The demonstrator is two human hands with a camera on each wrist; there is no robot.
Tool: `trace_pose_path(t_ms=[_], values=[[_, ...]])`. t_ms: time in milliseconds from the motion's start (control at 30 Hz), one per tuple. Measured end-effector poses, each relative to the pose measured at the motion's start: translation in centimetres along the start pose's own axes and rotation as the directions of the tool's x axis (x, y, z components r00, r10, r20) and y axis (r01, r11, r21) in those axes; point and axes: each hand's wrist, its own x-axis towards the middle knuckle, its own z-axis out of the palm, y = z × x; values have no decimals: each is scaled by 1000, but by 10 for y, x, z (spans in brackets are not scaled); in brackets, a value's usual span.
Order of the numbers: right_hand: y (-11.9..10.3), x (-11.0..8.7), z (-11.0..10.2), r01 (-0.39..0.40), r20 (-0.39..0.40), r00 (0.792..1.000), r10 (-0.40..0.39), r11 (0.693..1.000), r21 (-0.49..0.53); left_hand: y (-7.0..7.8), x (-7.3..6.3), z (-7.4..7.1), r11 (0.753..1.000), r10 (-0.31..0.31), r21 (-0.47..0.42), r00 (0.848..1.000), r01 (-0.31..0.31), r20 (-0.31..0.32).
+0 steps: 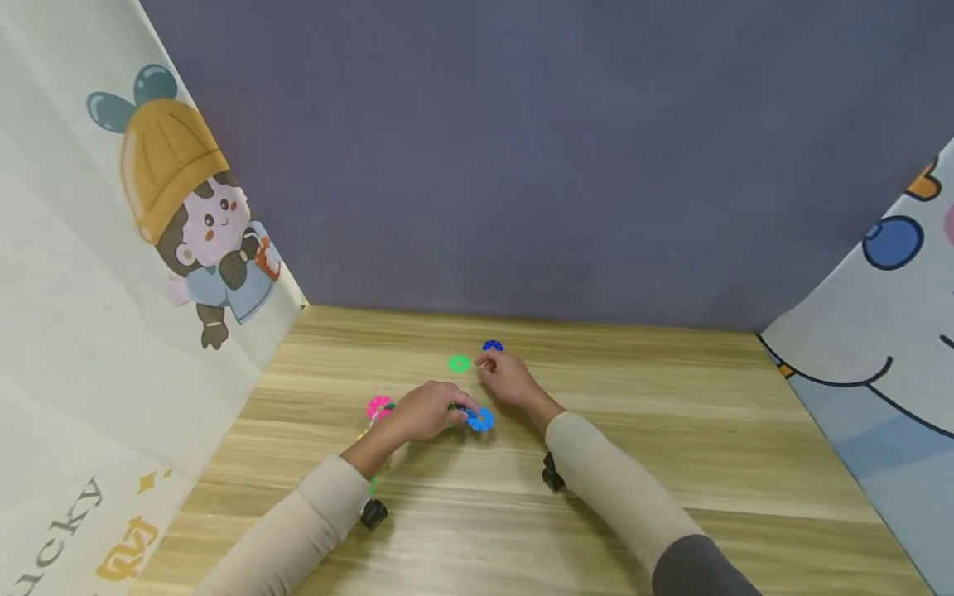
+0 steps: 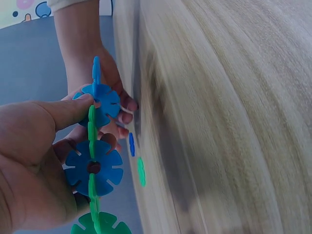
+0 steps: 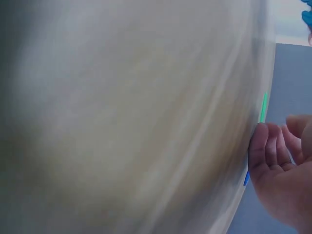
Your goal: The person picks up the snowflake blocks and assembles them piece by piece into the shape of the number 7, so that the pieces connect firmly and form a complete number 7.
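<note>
My left hand (image 1: 426,412) pinches a chain of slotted flower-shaped plastic discs between thumb and fingers. A light blue disc (image 1: 484,423) is at the chain's right end; in the left wrist view, another blue disc (image 2: 78,168) and a green disc (image 2: 109,225) follow, set crosswise into each other. Past the left hand a pink disc (image 1: 375,403) shows, with yellow and green bits partly hidden by the wrist. My right hand (image 1: 510,381), fingers loosely bent and nothing seen in them, is low over the table beside a loose green disc (image 1: 452,364) and a dark blue disc (image 1: 493,343).
The wood-grain table (image 1: 671,430) meets a grey-blue panel (image 1: 537,165) at the back. Printed cloth walls stand at left (image 1: 74,290) and right (image 1: 835,331). Black wrist pieces (image 1: 374,515) hang under both forearms.
</note>
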Motion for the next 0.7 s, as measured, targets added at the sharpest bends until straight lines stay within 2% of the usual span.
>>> trace_pose_path(t_ms=[167, 300, 533, 700], values=[[-5, 14, 8, 32, 11, 999, -31, 996, -77, -1, -3, -2, 1000, -9, -4, 1000, 9, 3], [-7, 23, 14, 15, 20, 1000, -12, 992, -127, -2, -4, -2, 1000, 5, 10, 1000, -5, -5], [-13, 25, 18, 0, 15, 1000, 4, 973, -233, -4, -5, -2, 1000, -2, 17, 1000, 2, -8], [-14, 26, 21, -19, 28, 999, 28, 965, -263, -5, -3, 0, 1000, 14, 25, 1000, -14, -17]])
